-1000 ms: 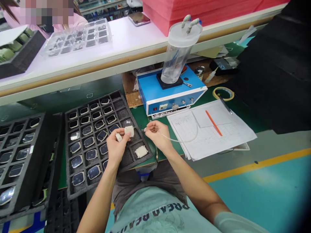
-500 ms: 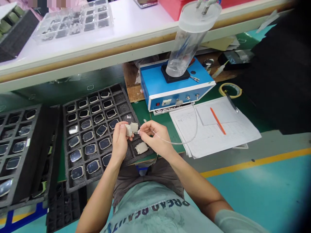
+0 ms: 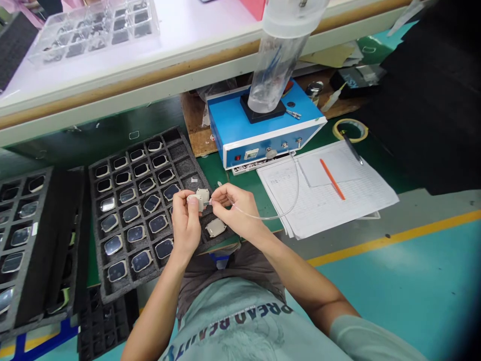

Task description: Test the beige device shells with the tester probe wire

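My left hand (image 3: 184, 225) is closed around a small beige watch case (image 3: 196, 202), thumb on its face. My right hand (image 3: 240, 209) pinches the tip end of a thin clear tube (image 3: 295, 193), which meets the held case at its right side. The exact spot of contact is too small to make out. Both hands are over the near right part of a dark foam tray (image 3: 184, 168). Just behind the held case is another beige case (image 3: 203, 193); one more watch case (image 3: 215, 228) lies below my right hand. Several dark-screened watches (image 3: 135, 233) fill the tray's left compartments.
The tube runs from a blue dispenser box (image 3: 233, 120) with a clear cylinder (image 3: 268, 75) on top. Right of it lie papers (image 3: 311, 215), an orange pen (image 3: 332, 179) and a tape roll (image 3: 364, 131). More foam trays (image 3: 41, 260) are stacked left; a white shelf (image 3: 188, 30) overhangs behind.
The view has shifted a little, so the surroundings appear further left. My left hand has tilted the watch case and its thumb now lies over it; my right hand keeps the tube tip against it.
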Available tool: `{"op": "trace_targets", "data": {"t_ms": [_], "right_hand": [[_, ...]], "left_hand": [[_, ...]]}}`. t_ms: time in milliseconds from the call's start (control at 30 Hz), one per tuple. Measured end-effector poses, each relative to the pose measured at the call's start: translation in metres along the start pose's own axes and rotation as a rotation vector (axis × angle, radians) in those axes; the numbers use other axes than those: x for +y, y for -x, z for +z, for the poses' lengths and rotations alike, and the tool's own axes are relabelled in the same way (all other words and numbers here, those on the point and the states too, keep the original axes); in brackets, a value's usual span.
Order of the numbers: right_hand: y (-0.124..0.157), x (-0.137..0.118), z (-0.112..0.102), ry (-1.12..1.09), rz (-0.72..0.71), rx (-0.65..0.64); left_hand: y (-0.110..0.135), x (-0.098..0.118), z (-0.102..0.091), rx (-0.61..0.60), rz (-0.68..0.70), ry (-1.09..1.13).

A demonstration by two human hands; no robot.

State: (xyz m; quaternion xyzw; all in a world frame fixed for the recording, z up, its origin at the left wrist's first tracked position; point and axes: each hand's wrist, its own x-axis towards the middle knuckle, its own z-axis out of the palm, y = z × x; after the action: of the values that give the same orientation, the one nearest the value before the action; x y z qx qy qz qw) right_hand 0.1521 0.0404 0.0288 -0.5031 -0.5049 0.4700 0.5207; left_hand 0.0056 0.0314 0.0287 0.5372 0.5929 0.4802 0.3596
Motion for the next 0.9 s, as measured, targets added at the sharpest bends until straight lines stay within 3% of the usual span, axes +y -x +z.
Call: {"op": "trace_targets", "data": {"t_ms": [433,633,733,900], "right_hand": [[0.0,-0.001,0.0,-0.007,-0.001,-0.018],[-0.003,0.001,-0.004,-0.262,0.159,-0.169],[-0.009,0.005,-0.005,-0.305,0.229,-0.176],[-0.017,0.005,-0.008,-0.291,0.282,-0.278]], "left_hand": [[0.004,-0.003,0.004,-0.033,0.022,-0.037],[0.005,0.003,0.01,-0.035,-0.031,0.124],[0.006,0.007,0.011,-0.073,-0.095,0.185],[0.015,0.008,0.009,-0.078,-0.048,0.055]]}}
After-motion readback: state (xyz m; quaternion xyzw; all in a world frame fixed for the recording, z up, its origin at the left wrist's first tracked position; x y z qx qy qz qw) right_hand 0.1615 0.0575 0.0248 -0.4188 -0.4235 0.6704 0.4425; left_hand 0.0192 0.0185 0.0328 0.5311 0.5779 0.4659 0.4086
